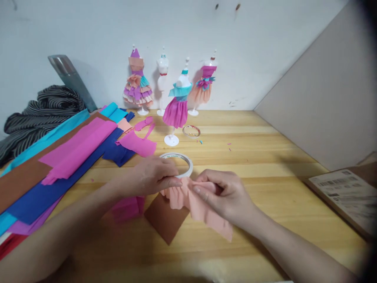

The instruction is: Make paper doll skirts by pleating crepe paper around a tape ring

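Both hands pinch the upper edge of a peach crepe paper strip. Its left part is gathered into small pleats, while the right part hangs flat and slants down. My left hand is closed on the pleated end, thumb on the near side. My right hand is closed on the edge just to the right, pinching a fold. Behind the fingers lies a white tape roll, partly hidden by my left hand. Below the strip, a brown paper square lies on the table, partly covered by it.
Dressed miniature mannequins stand toward the wall, near a bracelet-like ring. Colored crepe sheets pile up at left beside a striped cloth. Pink scraps lie nearby. A labelled cardboard box sits at right.
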